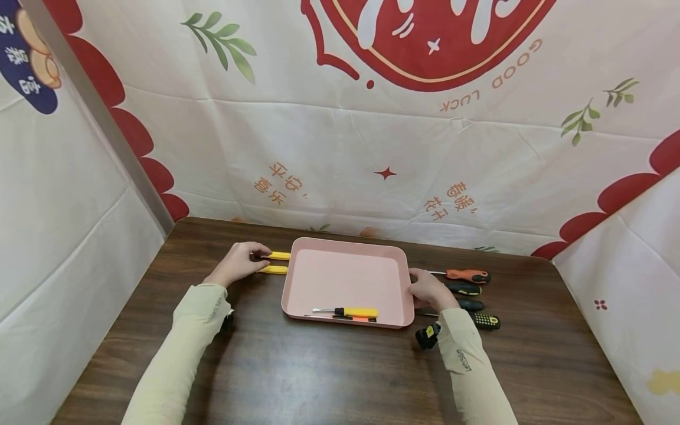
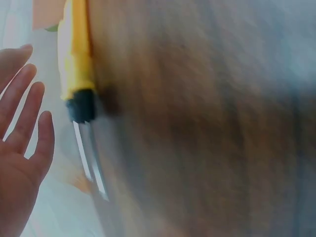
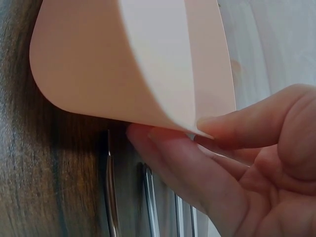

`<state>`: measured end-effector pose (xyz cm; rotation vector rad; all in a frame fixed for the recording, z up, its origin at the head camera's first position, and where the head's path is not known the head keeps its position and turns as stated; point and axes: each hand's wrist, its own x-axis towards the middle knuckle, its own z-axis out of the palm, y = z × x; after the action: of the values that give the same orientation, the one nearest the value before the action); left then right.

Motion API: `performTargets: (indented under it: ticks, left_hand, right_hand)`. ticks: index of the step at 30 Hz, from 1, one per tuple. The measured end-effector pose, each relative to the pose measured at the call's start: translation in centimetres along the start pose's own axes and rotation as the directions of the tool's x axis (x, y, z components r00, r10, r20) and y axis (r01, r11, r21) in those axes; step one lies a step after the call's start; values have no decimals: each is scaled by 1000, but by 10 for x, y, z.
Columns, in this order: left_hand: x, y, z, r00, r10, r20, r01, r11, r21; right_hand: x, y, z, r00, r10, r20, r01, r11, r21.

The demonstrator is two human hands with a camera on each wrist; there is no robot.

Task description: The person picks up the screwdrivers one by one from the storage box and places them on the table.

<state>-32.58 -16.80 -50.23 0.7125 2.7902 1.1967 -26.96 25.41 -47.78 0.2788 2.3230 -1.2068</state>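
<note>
A pink tray [image 1: 347, 274] is in the middle of the head view. Inside it, along the near wall, lies a yellow-and-black screwdriver [image 1: 358, 312], with an orange-and-black handle partly hidden beside it. My right hand [image 1: 429, 289] pinches the tray's right rim; in the right wrist view the thumb [image 3: 247, 129] is above the edge and fingers are beneath. Left of the tray are two yellow-handled screwdrivers [image 1: 273, 270]. My left hand [image 1: 241, 262] hovers by them, fingers apart and holding nothing in the left wrist view, beside a yellow handle [image 2: 79, 59].
Right of the tray lie several tools on the wooden table [image 1: 319, 378]: an orange-handled screwdriver [image 1: 467, 275], dark-handled ones [image 1: 463, 288] and a black-and-yellow patterned handle [image 1: 486, 321]. A printed cloth [image 1: 329, 136] hangs behind the table.
</note>
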Motion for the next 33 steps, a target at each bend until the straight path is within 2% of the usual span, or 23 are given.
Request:
performTargets:
  ticks: [4,8,11,18,21,25,30,33]
  left_hand:
    - [7,17,2,999,34,-4,-34,999,11]
    - [16,42,7,995,97,2,-97,995,-4]
    - [23,61,13,989,145,14,-145,989,22]
    - [36,100,33,974,193,117,-205,973,103]
    - [40,114,43,959,233,162,-257,955,147]
    - [45,128,55,933,286,219,-323,933,156]
    - [49,144,68,914,277,297,-319,942,104]
    - [49,150,76,902,286,323,-334,937,103]
  right_hand:
    - [0,0,0,1000,-2,2,2,1000,1]
    - [2,0,1,1000,3,-1,-3,1000,8]
    - [3,0,2,1000,10,-2,-10,1000,11]
    - [6,3,2,999,34,-9,-35,999,0]
    - [6,3,2,999,46,-13,-46,999,4]
    - [6,3,1,998,59,-17,-59,998,2]
    - [5,3,0,998,62,-16,-62,998,1]
    - [4,3,-1,998,55,-14,-55,998,-2]
